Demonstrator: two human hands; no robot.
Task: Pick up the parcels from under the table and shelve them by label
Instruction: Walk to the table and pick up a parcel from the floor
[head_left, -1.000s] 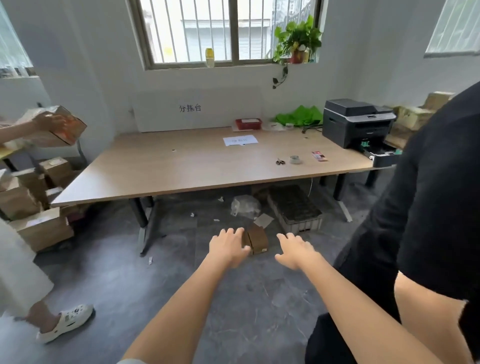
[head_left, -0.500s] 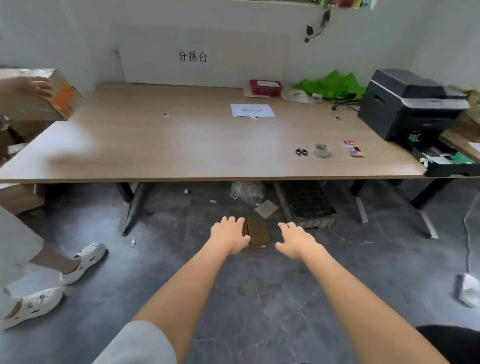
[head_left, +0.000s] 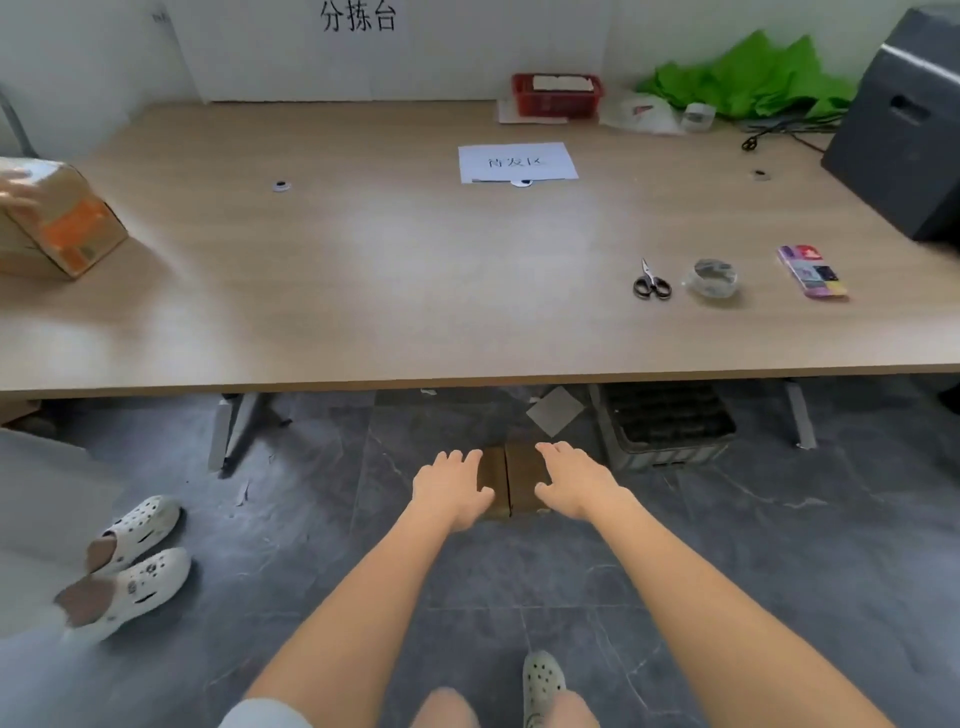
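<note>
Grey stone-patterned floor runs under a long wooden desk set against a white wall bearing a printed sign. Going left to right on the desk: one cardboard box with an orange label at the left edge, another person's hand resting on it; one sheet of paper; one red basket; one pair of scissors; one roll of clear tape; one colourful card; one dark printer at the right edge, with green wrapping behind it. On the floor, two white clogs stand at the left, one brown parcel lies just in front of the desk's near edge, and one black crate sits under the desk to its right. The left hand and right hand are open, palms down, fingers spread, one on each side of the parcel; whether they touch it I cannot tell, and neither grips it. To do this step well, I judge the hands should close on the two long sides together, thumbs over the top, and lift level so the flat parcel does not tip, then turn it to read the label before choosing a shelf. No shelf is in view.
</note>
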